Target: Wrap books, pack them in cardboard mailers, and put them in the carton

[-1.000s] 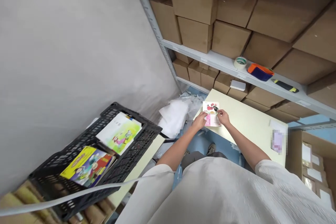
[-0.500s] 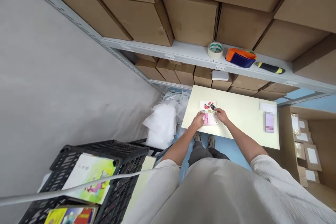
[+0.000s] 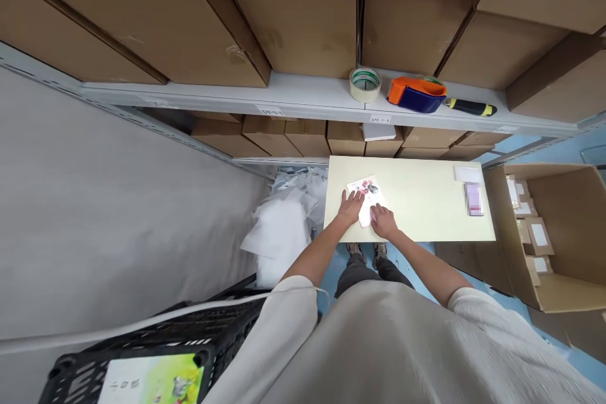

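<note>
white booklet point(image 3: 367, 207) under fingers point(image 3: 356, 196), near body-side edge of tabletop point(image 3: 426, 202), roomy rightward

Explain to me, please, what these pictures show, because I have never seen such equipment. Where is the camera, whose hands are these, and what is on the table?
There is no robot here, only a person working with two bare hands. One camera, worn on that person's head, takes every picture, looking forward and down past the white shirt.

The left hand and right hand both rest on a thin book lying on the pale table. Neither hand lifts it. At the table's right end are a white item and a purple item, which is too blurred to identify.

Beyond the table, tape sits on a shelf. To the right stands an open carton.
</note>
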The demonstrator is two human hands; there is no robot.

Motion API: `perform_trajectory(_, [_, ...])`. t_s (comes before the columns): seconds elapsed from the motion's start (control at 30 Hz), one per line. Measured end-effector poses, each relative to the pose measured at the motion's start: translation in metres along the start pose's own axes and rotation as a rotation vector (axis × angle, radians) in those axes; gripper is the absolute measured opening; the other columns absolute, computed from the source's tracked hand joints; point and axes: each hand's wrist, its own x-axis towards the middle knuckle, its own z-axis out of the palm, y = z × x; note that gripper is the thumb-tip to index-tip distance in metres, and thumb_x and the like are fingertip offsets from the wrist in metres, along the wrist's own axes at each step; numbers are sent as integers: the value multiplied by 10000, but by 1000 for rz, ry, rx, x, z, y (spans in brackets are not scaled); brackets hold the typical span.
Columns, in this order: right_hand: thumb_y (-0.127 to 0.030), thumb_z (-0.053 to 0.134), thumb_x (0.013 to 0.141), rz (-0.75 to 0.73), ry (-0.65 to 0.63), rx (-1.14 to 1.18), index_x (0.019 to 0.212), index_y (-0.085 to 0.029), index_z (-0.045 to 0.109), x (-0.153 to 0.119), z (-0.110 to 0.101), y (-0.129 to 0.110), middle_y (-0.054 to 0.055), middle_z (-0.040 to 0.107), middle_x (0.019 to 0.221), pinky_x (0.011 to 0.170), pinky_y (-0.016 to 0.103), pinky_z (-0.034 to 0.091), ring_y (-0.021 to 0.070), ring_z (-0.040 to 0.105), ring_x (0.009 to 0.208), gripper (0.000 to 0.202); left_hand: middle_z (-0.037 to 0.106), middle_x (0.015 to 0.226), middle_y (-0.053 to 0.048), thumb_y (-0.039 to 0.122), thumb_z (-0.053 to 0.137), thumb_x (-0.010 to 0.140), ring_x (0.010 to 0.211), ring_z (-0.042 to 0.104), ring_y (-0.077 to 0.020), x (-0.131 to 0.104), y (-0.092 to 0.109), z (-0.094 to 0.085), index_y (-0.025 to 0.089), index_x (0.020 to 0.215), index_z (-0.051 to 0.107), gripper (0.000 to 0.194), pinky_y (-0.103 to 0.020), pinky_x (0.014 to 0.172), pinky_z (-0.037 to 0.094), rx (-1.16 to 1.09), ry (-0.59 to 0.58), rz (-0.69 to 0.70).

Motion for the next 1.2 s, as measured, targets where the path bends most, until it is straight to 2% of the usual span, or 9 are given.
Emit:
perform_trajectory(0.13, [-222,573,927,94,-40,38,1745,-204,269,28,-8,-1,170,197,1830,1310,588,207,370,181,1680,872,495,1662,-230,61,643,775,1616,343,-389,-19,4,9,160,1622,469,871,-657,1344,-59,40,38,48])
perform_trajectory(0.27, [-171,579,877,20,-54,44,1741,-262,291,51,-24,2,113,196,1840,1321,620,126,363,105,1698,915,597,1547,-213,83,638,790,1531,444,-387,-42,11,18,187,1591,513,817,-641,1352,-27,49,26,94])
perform_trajectory(0.33, [-171,561,899,-19,-21,22,1704,-238,377,48,-27,-1,124,233,1828,1318,599,140,368,147,1683,829,601,1543,-204,87,601,822,1509,473,-375,-44,10,17,198,1562,545,750,-626,1354,60,49,-2,104])
perform_trajectory(0.43, [-224,492,977,36,96,-1,1618,-187,496,23,-19,-10,184,373,1750,1259,545,278,372,351,1571,641,487,1674,-194,79,547,854,1585,392,-363,-34,2,7,204,1558,547,714,-604,1333,187,32,-1,83])
perform_trajectory(0.57, [-288,488,1002,131,107,-21,1610,-227,497,-5,-2,-19,168,470,1672,1189,502,361,353,459,1453,611,372,1766,-177,68,540,842,1667,259,-369,-18,-8,-9,196,1609,495,779,-635,1345,119,47,-13,33])
perform_trajectory(0.73, [-234,515,965,173,32,-29,1720,-178,325,18,-11,-14,174,312,1785,1275,536,260,342,279,1619,781,520,1652,-227,150,572,872,1662,263,-391,-34,-3,0,134,1642,455,779,-653,1350,-9,157,-18,91])
perform_trajectory(0.9, [-200,557,924,137,-15,67,1751,-226,271,52,-22,-4,113,184,1842,1310,582,234,347,140,1689,875,478,1700,-173,173,579,878,1631,320,-390,-57,2,17,203,1651,456,784,-656,1347,85,99,-54,116])
perform_trajectory(1.07, [-255,594,906,284,149,355,1681,-168,407,42,-5,13,176,338,1773,1284,519,363,359,366,1607,802,418,1741,-160,190,540,913,1562,427,-372,-55,-5,16,198,1666,421,762,-562,1269,348,-8,-110,103])
perform_trajectory(1.2, [-245,604,853,348,240,625,1623,-164,470,31,8,22,155,569,1611,1248,471,435,323,550,1471,786,444,1726,-142,180,554,908,1596,384,-368,-48,-7,13,227,1636,466,735,-555,1305,297,-53,-62,101])
